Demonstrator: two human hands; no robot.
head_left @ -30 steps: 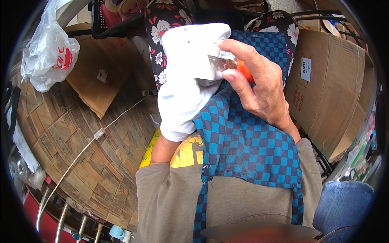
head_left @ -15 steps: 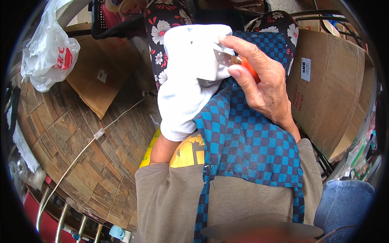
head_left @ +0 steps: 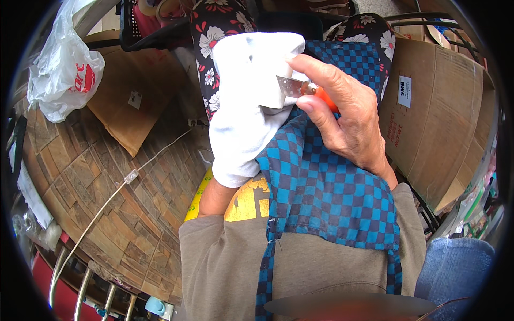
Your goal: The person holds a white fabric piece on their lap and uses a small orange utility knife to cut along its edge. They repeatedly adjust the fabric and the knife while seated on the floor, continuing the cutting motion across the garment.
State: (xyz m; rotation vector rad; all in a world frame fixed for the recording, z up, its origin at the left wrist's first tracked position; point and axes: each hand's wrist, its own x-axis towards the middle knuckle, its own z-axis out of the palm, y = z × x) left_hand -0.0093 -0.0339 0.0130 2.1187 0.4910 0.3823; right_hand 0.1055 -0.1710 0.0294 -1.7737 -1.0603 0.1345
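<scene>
White cloth, like a sock or loose sleeve, covers my left hand [head_left: 235, 120] down past the wrist, so its fingers are hidden. Against that covered hand rests a pale white block [head_left: 272, 93] with a flat end, which it appears to grip. My right hand [head_left: 350, 115] is closed round the orange handle of a small knife [head_left: 325, 99]. The short metal blade points left and touches or overlaps the block's right side. My right index finger reaches past the blade to the block's upper edge, and the thumb lies below the blade. A blue-and-black checked apron [head_left: 332, 187] spreads beneath both hands.
At the right stands a cardboard box [head_left: 439, 117]. A white plastic bag [head_left: 61, 75] hangs at the upper left, near a brown cardboard piece [head_left: 134, 101]. A thin cable [head_left: 101, 208] crosses the brown tiled floor [head_left: 139, 235]. A dark basket [head_left: 155, 40] sits at the top.
My right hand has shifted slightly down, and the knife blade has moved a little left and lower across the white block. The covered left hand has barely moved.
</scene>
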